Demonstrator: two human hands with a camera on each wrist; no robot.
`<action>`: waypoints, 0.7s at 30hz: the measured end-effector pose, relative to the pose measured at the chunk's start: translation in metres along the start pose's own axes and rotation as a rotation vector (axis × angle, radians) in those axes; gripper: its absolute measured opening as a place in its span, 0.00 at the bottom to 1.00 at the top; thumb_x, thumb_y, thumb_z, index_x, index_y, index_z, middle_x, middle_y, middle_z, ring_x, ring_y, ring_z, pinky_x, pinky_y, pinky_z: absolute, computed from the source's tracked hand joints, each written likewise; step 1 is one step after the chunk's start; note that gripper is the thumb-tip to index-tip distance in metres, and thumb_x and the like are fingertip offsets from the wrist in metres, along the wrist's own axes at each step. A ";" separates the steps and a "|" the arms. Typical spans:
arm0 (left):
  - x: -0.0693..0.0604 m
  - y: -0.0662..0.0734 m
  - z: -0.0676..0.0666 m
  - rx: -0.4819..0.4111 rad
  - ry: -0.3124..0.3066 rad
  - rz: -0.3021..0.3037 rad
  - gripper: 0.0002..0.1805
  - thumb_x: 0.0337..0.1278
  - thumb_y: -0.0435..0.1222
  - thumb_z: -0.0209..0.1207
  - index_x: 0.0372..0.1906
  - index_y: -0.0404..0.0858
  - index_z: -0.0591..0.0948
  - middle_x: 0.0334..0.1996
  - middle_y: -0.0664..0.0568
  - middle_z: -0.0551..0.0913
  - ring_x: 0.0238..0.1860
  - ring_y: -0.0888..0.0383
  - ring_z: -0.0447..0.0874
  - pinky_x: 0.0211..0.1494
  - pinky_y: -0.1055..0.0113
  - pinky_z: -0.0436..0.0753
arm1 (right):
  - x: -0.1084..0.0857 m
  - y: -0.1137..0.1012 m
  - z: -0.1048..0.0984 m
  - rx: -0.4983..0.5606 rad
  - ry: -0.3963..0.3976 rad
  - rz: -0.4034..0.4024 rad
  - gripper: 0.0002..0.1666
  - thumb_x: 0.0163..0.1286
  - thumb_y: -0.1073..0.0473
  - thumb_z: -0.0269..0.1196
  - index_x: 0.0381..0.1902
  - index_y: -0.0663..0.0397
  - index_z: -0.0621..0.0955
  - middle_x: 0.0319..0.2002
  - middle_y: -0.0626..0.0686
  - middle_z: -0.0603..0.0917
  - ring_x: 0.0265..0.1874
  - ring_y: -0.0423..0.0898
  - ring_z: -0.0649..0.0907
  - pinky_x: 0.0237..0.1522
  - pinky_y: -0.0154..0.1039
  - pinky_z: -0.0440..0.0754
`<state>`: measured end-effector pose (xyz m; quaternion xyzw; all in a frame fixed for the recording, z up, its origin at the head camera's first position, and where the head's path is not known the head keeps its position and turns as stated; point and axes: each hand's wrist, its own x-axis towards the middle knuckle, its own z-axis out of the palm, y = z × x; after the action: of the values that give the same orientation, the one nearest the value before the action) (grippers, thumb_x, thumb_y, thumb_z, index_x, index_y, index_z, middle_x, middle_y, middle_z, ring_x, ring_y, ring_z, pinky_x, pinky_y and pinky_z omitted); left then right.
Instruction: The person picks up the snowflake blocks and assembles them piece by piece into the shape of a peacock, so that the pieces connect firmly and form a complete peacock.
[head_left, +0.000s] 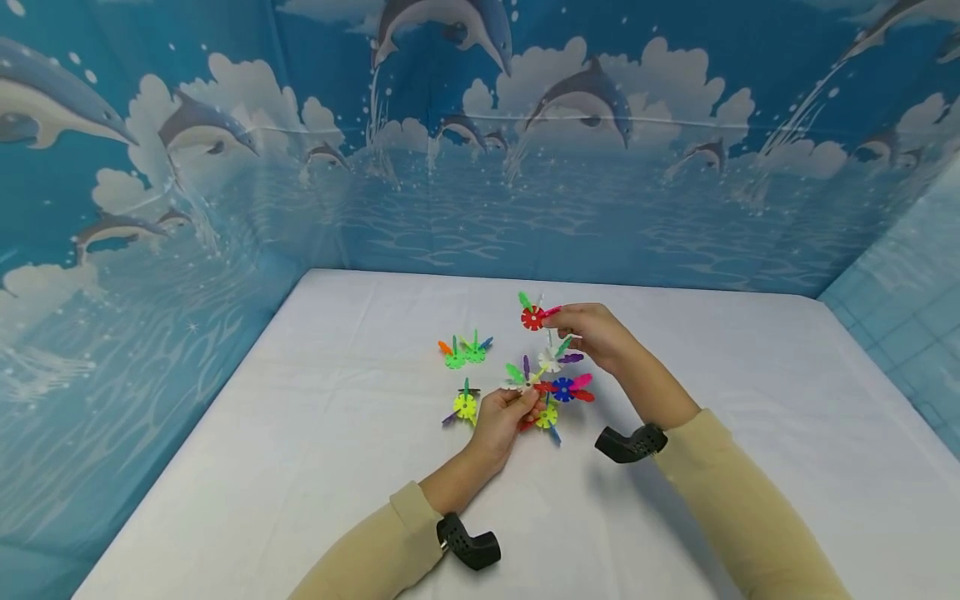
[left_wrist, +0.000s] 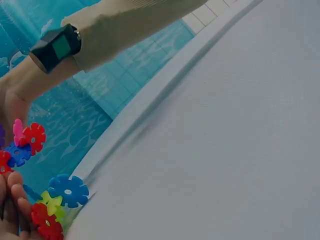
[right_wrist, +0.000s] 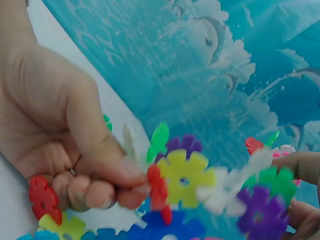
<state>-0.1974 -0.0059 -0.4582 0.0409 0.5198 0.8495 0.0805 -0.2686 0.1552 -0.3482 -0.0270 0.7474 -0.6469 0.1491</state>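
Note:
My left hand [head_left: 498, 425] pinches a red piece in a joined cluster of notched plastic snowflake discs, its thumb and finger plain in the right wrist view. The cluster has a yellow disc [right_wrist: 184, 179], a white disc [right_wrist: 226, 192], a purple disc [right_wrist: 262, 212] and a blue disc [head_left: 563, 389]. Above its far end, my right hand [head_left: 596, 332] pinches a smaller group of snowflake discs with a red disc [head_left: 532, 317], green, pink and white pieces. Whether this group touches the large cluster cannot be told. In the left wrist view, my left hand's fingers [left_wrist: 20, 197] show beside the discs.
On the white table [head_left: 337, 400] lie a green disc group [head_left: 465, 353] with orange and blue pieces, and a yellow disc group [head_left: 465, 406] left of my left hand. A dolphin-print curtain [head_left: 525, 208] stands behind the table. Each wrist wears a black camera [head_left: 630, 443].

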 end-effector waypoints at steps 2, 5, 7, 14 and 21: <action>-0.001 0.001 0.000 0.038 0.000 0.012 0.13 0.67 0.25 0.54 0.41 0.13 0.77 0.22 0.55 0.83 0.26 0.66 0.79 0.35 0.76 0.79 | -0.005 -0.006 0.003 -0.057 -0.001 -0.027 0.08 0.69 0.60 0.60 0.30 0.55 0.82 0.37 0.52 0.77 0.44 0.50 0.73 0.47 0.43 0.71; -0.002 0.003 0.001 0.082 -0.005 0.025 0.14 0.67 0.26 0.55 0.42 0.13 0.77 0.23 0.55 0.83 0.27 0.66 0.79 0.36 0.75 0.80 | -0.013 -0.013 0.009 -0.173 0.012 -0.074 0.10 0.68 0.59 0.62 0.36 0.62 0.81 0.43 0.55 0.77 0.50 0.54 0.73 0.51 0.49 0.70; -0.002 0.004 0.001 0.094 -0.011 0.030 0.14 0.67 0.27 0.55 0.43 0.13 0.77 0.24 0.54 0.83 0.28 0.65 0.80 0.37 0.75 0.80 | -0.018 -0.014 0.012 -0.269 0.026 -0.112 0.12 0.67 0.59 0.63 0.38 0.65 0.81 0.45 0.56 0.77 0.52 0.55 0.73 0.52 0.51 0.72; -0.003 0.005 0.001 0.111 -0.018 0.031 0.14 0.68 0.27 0.55 0.44 0.14 0.77 0.26 0.53 0.84 0.29 0.65 0.81 0.39 0.75 0.81 | -0.020 -0.006 0.016 -0.488 0.072 -0.209 0.11 0.64 0.58 0.65 0.35 0.62 0.84 0.47 0.58 0.75 0.51 0.56 0.72 0.43 0.48 0.77; -0.005 0.006 0.002 0.103 -0.023 0.026 0.14 0.67 0.27 0.55 0.44 0.13 0.76 0.25 0.54 0.83 0.29 0.66 0.81 0.39 0.75 0.80 | -0.023 -0.004 0.017 -0.591 0.068 -0.272 0.10 0.64 0.59 0.65 0.34 0.62 0.84 0.45 0.58 0.76 0.49 0.59 0.74 0.41 0.47 0.78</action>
<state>-0.1931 -0.0079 -0.4523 0.0617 0.5613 0.8220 0.0731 -0.2424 0.1436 -0.3419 -0.1471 0.8968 -0.4166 0.0220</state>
